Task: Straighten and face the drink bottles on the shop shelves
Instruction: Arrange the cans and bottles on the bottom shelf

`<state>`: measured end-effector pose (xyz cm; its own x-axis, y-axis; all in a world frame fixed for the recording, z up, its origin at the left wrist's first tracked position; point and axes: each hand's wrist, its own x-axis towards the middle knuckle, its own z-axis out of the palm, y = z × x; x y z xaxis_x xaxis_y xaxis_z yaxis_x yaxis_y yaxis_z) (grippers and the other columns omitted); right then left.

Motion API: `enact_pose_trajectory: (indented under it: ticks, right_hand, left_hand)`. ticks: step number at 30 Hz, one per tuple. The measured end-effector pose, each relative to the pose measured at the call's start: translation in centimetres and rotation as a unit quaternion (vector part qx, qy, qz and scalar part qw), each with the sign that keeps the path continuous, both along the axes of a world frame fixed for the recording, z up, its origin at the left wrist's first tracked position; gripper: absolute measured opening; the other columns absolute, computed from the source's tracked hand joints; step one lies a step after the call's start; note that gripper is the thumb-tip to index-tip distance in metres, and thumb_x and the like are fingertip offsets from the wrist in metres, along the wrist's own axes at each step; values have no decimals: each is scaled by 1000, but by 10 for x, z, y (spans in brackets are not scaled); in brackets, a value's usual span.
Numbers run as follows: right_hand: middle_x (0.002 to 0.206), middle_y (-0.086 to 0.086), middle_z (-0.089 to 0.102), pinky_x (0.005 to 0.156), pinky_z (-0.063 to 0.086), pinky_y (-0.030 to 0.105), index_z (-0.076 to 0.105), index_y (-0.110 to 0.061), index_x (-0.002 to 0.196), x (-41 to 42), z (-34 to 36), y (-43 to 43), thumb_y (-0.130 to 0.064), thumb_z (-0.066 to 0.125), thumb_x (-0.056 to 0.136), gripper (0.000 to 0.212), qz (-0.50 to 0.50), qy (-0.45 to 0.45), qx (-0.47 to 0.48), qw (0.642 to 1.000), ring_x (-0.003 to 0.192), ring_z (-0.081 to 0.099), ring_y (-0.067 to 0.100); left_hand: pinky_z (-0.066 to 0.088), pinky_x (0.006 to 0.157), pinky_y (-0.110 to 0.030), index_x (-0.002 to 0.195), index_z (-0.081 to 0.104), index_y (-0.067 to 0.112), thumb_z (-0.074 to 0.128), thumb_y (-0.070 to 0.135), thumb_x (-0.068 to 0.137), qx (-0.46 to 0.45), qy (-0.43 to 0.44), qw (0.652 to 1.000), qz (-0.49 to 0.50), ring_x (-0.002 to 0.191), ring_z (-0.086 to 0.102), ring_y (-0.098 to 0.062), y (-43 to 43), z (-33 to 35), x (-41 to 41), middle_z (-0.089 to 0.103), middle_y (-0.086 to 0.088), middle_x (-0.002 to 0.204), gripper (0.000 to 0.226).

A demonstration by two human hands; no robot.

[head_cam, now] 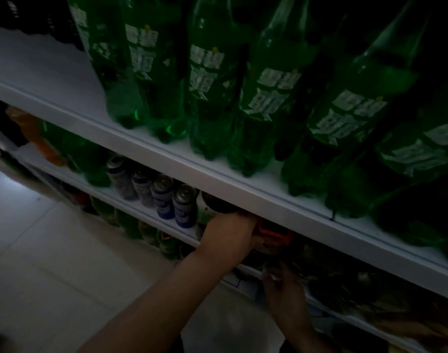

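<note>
Item: orange-labelled bottle [270,236], centre of frame, on the second shelf, mostly hidden under the top shelf edge [243,192].
Hold: my left hand [230,233] wraps its near side, fingertips out of sight.
My right hand [284,289], lower centre, sits at the shelf rail below; it is too dark to tell whether it is spread or pinching.
Step, as I judge it: facing this one bottle.
Next: turn the label outward and draw it to the front without knocking its neighbours.
Adjacent: blue cans [174,202] at left, green bottles [205,72] across the top.
</note>
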<state>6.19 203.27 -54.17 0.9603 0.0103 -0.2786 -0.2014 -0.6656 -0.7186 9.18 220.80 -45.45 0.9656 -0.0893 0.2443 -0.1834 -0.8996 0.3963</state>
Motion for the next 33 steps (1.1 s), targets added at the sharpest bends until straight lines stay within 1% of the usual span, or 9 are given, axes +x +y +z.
enact_pose_trajectory:
  ticks: [4, 8, 10, 14, 18, 24, 26, 29, 33]
  right_hand:
    - [91, -12, 64, 62, 35, -5, 50, -8, 133, 3, -33, 2, -13, 66, 86, 50, -12, -83, 23, 996, 72, 53, -25]
    - [90, -3, 73, 56, 34, -4, 46, -13, 139, 2, -66, 11, -23, 72, 82, 63, -48, -148, -19, 988, 66, 61, -2]
    - [93, -2, 73, 57, 33, 3, 43, -19, 141, 2, -80, 17, -31, 70, 83, 65, -70, -164, -26, 984, 74, 65, 11]
    - [85, -9, 68, 64, 39, 17, 47, -29, 138, 7, -104, 23, -40, 62, 87, 54, -104, -163, 45, 980, 73, 58, 1]
    - [74, -17, 64, 53, 36, 3, 53, -27, 131, 10, -121, 24, -38, 64, 86, 48, -145, -189, 108, 965, 65, 54, -15]
    - [58, -23, 60, 54, 35, 5, 49, -16, 133, 9, -138, 33, -30, 65, 87, 50, -175, -236, 137, 946, 60, 51, -21]
    - [62, -25, 56, 58, 32, 6, 47, -13, 135, 9, -143, 36, -29, 66, 86, 55, -191, -244, 137, 941, 59, 49, -14]
    - [68, -18, 57, 74, 35, 26, 44, -10, 136, 10, -145, 44, -28, 67, 86, 58, -198, -252, 145, 936, 73, 55, 10]
    - [68, -10, 53, 73, 34, 28, 42, -8, 138, 12, -146, 52, -30, 64, 88, 60, -216, -262, 113, 934, 67, 48, 10]
  left_hand:
    - [52, 49, -29, 115, 67, 12, 64, 41, 83, -2, -182, 983, 25, 73, 68, -23, -1, -37, -8, 71, -8, 102, 43]
    - [53, 73, -23, 130, 54, 16, 61, 38, 91, -45, -299, 952, 53, 98, 64, -15, -5, -109, -19, 60, -5, 129, 45]
    - [49, 76, -21, 126, 51, 18, 60, 38, 90, -84, -300, 948, 70, 99, 58, -15, -6, -146, -25, 57, -4, 123, 43]
    - [49, 71, -18, 114, 67, 13, 63, 45, 82, -109, -255, 952, 132, 88, 65, -12, -12, -196, -29, 70, -6, 103, 46]
    - [48, 77, -15, 111, 70, 8, 68, 38, 81, -136, -256, 948, 132, 87, 68, -12, -17, -216, -27, 73, -4, 98, 42]
    - [50, 77, -16, 106, 71, 3, 68, 29, 83, -166, -296, 931, 135, 82, 69, -13, -25, -221, -22, 73, -6, 93, 35]
    - [54, 69, -22, 105, 72, 6, 65, 32, 88, -157, -293, 933, 139, 76, 67, -14, -27, -224, -19, 71, -4, 87, 32]
    - [53, 57, -27, 103, 72, 10, 60, 31, 91, -164, -268, 937, 152, 69, 65, -15, -29, -229, -15, 68, -2, 80, 27]
    - [53, 60, -25, 95, 71, 14, 68, 32, 85, -236, -229, 931, 157, 70, 64, -11, -26, -237, -14, 68, 1, 81, 21]
